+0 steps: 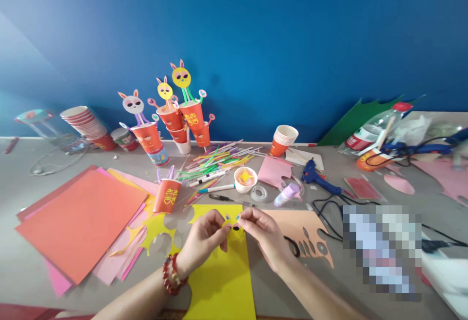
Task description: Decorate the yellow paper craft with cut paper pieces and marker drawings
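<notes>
Between my two hands is a small yellow paper bunny face (236,232) with dark eyes and bluish inner ears. My left hand (205,236), with red bead bracelets at the wrist, pinches its left side. The fingertips of my right hand (263,234) close on its right ear. Below lies a yellow paper sheet (223,286) with a cut edge. Right of it, partly behind my right hand, is a peach paper sheet (292,220) with cut-out holes; a black scissors handle (295,247) shows there. A red paper cup (168,195) with purple straws stands to the left.
Finished bunny cups (192,115) stand by the blue wall. Behind my hands lie colored straws (219,159), a white bowl (245,179) of paper pieces, a tape roll (259,193) and a glue stick (287,194). A blue glue gun (320,178) with cable lies right; orange paper (80,222) lies left.
</notes>
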### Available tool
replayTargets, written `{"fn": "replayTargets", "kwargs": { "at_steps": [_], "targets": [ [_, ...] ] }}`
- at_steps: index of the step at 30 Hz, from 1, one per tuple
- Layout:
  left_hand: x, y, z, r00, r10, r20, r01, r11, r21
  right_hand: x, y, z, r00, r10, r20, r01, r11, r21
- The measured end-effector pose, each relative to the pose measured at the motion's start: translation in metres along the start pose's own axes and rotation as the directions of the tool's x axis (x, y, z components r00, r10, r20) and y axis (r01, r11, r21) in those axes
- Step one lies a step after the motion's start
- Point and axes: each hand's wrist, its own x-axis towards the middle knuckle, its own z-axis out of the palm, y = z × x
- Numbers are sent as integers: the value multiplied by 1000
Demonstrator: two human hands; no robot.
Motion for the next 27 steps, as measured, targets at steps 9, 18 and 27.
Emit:
{"fn": "replayTargets", "kwargs": {
  "at_steps": [9,18,27],
  "targets": [
    [-1,-1,0,1000,4,-5,-4,1000,0,0,-2,2,999,46,8,-47,998,42],
    [0,-5,-1,1000,17,2,-17,1000,-2,0,-1,2,997,82,15,-83,993,81],
    [0,-5,0,999,34,-5,-34,999,6,0,1,2,1000,18,14,-18,1000,7]
  ]
}}
